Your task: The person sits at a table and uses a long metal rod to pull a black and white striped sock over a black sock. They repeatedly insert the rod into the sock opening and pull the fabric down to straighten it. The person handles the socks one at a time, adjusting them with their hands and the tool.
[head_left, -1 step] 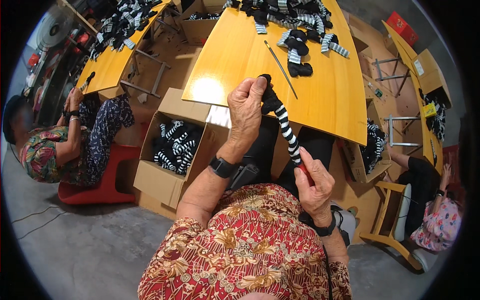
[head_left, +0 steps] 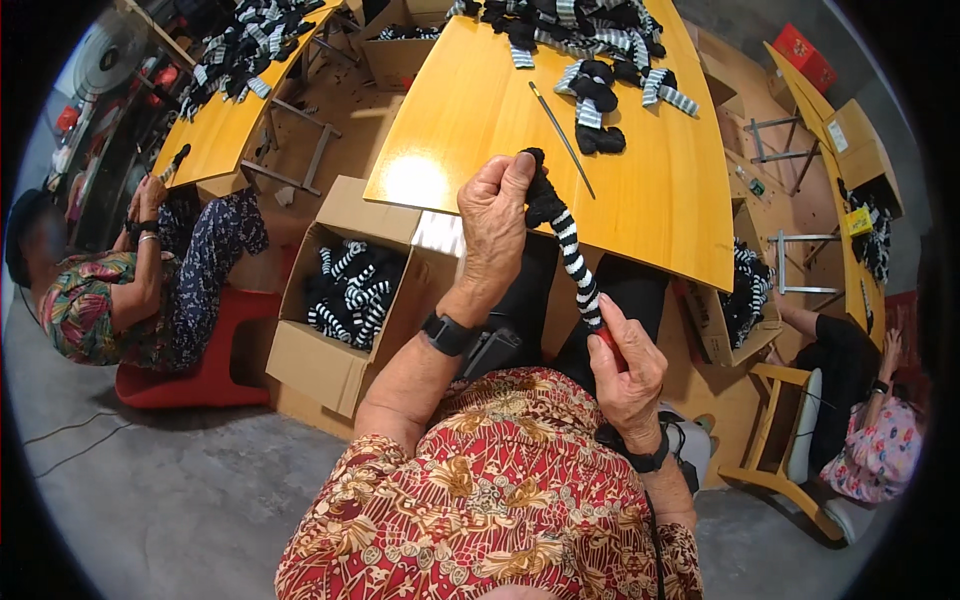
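A black-and-white striped sock (head_left: 571, 255) stretches slantwise between my hands, just off the near edge of the yellow table (head_left: 440, 150). My left hand (head_left: 492, 215) pinches its black end at the top. Lower down, my right hand (head_left: 632, 365) is closed around a red handle (head_left: 611, 348), where the sock's striped end reaches my fingers. The sock looks drawn over something narrow, which it hides. On the tabletop beyond my hands lies a thin dark rod (head_left: 562, 140) with a yellowish end. Past it is a heap of black and grey-striped socks (head_left: 590, 85).
An open cardboard box (head_left: 315, 370) with striped socks stands left of my knees; another sock-filled box (head_left: 708, 325) is at the right. On a red chair (head_left: 200, 385) at far left sits a co-worker. Another person (head_left: 885, 440) sits at far right beside a wooden chair (head_left: 765, 470).
My left hand has shifted very slightly to the right with the sock's black end. My right hand keeps its place and its hold.
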The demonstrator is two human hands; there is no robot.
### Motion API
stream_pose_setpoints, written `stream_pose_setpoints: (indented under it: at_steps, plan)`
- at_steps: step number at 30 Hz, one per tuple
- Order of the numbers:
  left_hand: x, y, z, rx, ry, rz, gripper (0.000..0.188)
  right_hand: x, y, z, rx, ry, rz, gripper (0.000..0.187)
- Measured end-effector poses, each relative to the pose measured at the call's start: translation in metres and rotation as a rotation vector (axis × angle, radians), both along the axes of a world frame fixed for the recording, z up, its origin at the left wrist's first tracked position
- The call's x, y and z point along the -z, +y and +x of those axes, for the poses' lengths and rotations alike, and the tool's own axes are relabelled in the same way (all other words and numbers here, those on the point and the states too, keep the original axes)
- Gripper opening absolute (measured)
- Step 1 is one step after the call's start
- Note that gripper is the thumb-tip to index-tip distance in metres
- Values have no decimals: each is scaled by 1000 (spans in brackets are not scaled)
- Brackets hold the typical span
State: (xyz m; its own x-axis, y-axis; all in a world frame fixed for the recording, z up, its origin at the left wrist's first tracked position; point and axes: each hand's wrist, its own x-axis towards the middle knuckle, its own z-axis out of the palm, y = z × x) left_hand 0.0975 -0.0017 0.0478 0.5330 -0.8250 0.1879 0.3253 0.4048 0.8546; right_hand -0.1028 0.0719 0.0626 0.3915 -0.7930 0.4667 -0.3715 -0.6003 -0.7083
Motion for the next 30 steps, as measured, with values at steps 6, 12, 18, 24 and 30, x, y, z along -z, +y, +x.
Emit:
stream_pose_setpoints:
  at_steps: [6, 12, 18, 24, 30]
  plan:
    - [3, -8, -16, 16, 104, -36, 26, 15, -13, 5, 61, 46, -81, 45]
    - [2, -7, -5, 44, 220, 2, 20, 4, -14, 0, -25, 30, 34, 45]
    - [11, -14, -12, -39, 216, -41, 19, 10, -6, 12, 12, -52, 65, 43]
    - [20, -21, -11, 49, 142, 0, 20, 13, -17, 9, 44, -5, 32, 42]
    - [12, -5, 22, 247, -47, -95, 30, 2, -17, -20, -20, -153, 481, 42]
